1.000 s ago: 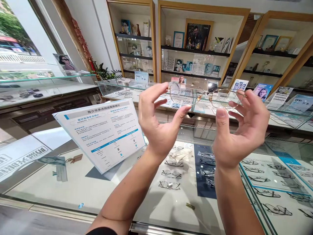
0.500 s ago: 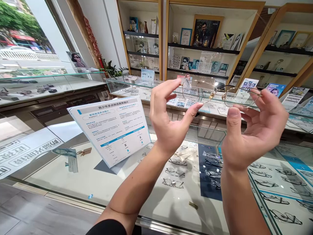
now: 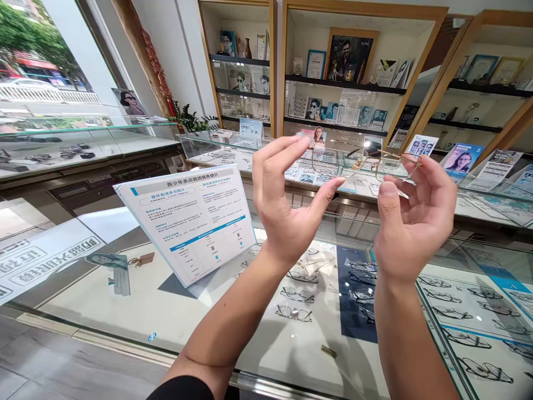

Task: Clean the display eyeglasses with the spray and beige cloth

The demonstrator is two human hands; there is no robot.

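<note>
A thin gold-wire pair of glasses (image 3: 363,163) is raised at chest height between both my hands, lenses facing away. My left hand (image 3: 287,205) pinches its left rim between thumb and forefinger. My right hand (image 3: 410,214) grips the right rim and temple with curled fingers, thumb up. Both hands hover above a glass display counter (image 3: 166,311).
A tilted white info card (image 3: 189,219) stands on the counter to the left. Under the glass lie several spectacle frames (image 3: 295,313) on white and blue trays. A small tag (image 3: 119,275) rests at left. Further counters and wooden shelves (image 3: 333,83) with pictures stand behind.
The right hand has moved left and closer to the left hand, bringing the glasses inward. The view has barely shifted in the last half second.
</note>
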